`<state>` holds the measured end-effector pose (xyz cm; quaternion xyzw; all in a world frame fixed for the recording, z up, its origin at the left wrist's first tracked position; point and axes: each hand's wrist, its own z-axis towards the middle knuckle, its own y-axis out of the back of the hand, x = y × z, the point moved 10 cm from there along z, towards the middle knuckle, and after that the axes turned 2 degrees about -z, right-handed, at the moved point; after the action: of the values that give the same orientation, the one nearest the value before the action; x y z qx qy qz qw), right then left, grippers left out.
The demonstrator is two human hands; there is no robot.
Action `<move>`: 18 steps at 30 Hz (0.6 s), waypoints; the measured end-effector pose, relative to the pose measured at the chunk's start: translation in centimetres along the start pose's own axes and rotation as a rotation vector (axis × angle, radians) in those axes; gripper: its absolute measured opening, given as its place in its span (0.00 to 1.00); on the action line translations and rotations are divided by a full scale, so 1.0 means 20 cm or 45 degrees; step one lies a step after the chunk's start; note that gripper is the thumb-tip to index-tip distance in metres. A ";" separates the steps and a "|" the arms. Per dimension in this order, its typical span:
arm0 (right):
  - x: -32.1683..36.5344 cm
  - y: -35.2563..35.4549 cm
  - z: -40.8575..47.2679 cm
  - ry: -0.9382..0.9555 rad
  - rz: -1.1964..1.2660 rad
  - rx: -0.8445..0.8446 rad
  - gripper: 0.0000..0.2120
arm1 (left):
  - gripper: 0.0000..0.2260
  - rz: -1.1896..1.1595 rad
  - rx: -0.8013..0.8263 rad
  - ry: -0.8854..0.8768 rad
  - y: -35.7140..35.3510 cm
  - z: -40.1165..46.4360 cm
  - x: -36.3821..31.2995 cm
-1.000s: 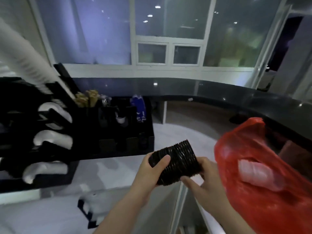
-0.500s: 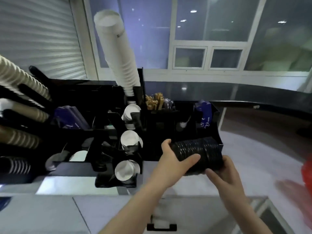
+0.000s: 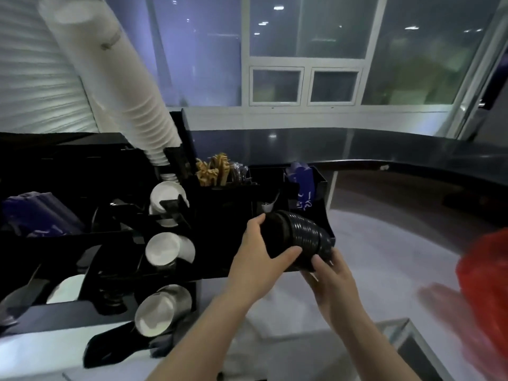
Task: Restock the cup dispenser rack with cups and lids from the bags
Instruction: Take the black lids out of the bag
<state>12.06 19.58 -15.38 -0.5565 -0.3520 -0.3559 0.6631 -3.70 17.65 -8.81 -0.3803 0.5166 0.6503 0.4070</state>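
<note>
1. Stack of black lids (image 3: 298, 237) held in the air in front of the black dispenser rack (image 3: 225, 215), at the rack's right-hand end and over the front edge of the desk (image 3: 384, 257); not yet seated in any slot.
2. Left hand (image 3: 258, 257) wrapped round the stack's near end, thumb under and fingers (image 3: 254, 222) curled over the top; right hand (image 3: 330, 273) cupping the far end from below, its fingers curled against the lids.
3. Out of the bag already, judging by the bare stack; loading step in hand, placement still to do.
4. Rack partly filled: white cups (image 3: 170, 248) lying in the front tubes, mouths forward, and a tall white cup stack (image 3: 110, 86) rising from the rack's back left.
5. Hard to tell which compartment is meant for the lids; open dark bays behind the hands look likeliest.
6. Red bag (image 3: 486, 284) at the desk's right edge, blurred, contents not readable; probably more stock left inside.
7. Overall judgement: roughly midway, cups largely in, lids pending.
</note>
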 end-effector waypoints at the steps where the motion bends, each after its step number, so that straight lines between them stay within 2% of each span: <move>1: 0.01 0.03 0.03 0.001 -0.013 0.001 0.18 | 0.38 0.022 -0.014 -0.017 -0.02 0.04 -0.01; 7: 0.09 0.17 0.23 0.044 -0.148 -0.004 0.15 | 0.37 0.084 -0.019 -0.016 -0.14 0.26 0.04; 11: 0.03 0.24 0.34 -0.033 -0.207 0.022 0.14 | 0.38 0.190 -0.108 -0.003 -0.19 0.37 0.06; 14: -0.04 0.29 0.41 -0.102 -0.190 -0.018 0.14 | 0.38 0.280 -0.162 0.020 -0.23 0.43 0.09; 18: -0.06 0.32 0.46 -0.110 -0.112 -0.003 0.14 | 0.36 0.259 -0.183 0.049 -0.26 0.49 0.14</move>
<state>16.35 29.60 -18.39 -0.5560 -0.4039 -0.3609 0.6304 -0.64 28.43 -11.43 -0.3663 0.5123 0.7162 0.3006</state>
